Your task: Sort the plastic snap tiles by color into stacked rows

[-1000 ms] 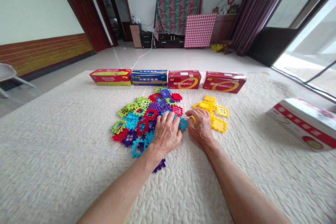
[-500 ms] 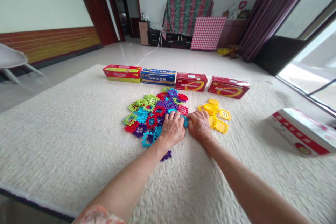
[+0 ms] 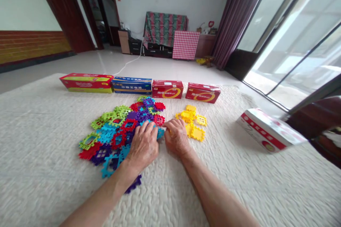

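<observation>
A heap of mixed plastic window tiles (image 3: 117, 127) in green, blue, red and purple lies on a cream quilted cloth (image 3: 48, 142). Right of it is a small group of yellow tiles (image 3: 193, 124). My left hand (image 3: 144, 145) rests on the heap's right edge, fingers curled over a blue tile (image 3: 160, 133). My right hand (image 3: 176, 136) sits beside it, fingers bent and touching the same blue tile, close to the yellow group. What the fingers grip underneath is hidden.
Several flat boxes stand in a row at the cloth's far edge: a red and yellow box (image 3: 86, 82), a blue box (image 3: 131, 85), and two red boxes (image 3: 167, 89) (image 3: 203, 93). A white and red box (image 3: 269, 131) lies at the right. Floor and furniture lie beyond.
The camera view has swung to the right, so everything sits further left in view. Both hands stay at the heap's right edge by the blue tile.
</observation>
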The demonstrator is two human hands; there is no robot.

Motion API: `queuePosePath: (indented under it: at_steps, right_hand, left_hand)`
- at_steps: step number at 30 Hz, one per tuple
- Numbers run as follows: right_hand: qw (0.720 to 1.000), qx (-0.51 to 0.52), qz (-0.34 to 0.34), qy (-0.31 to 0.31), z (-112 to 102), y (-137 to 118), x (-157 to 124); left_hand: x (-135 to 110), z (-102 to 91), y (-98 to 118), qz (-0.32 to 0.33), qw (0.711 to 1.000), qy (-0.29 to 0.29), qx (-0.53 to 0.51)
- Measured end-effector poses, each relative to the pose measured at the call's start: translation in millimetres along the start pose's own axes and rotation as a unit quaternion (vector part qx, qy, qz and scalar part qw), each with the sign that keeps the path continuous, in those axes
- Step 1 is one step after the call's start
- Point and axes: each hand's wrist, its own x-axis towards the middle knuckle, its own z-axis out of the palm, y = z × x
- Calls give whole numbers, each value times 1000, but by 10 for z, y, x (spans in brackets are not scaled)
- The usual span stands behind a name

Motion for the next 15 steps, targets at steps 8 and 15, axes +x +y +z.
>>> queuePosePath:
  at_steps: [8,15]
  right_hand:
    - [972,21,88,217,-447,548,181]
    - [985,-43,161,-38,-537,1593,536]
  left_hand:
    - [770,196,745,-48,978,58,-195]
    - [914,723,902,-170,970,91,-148]
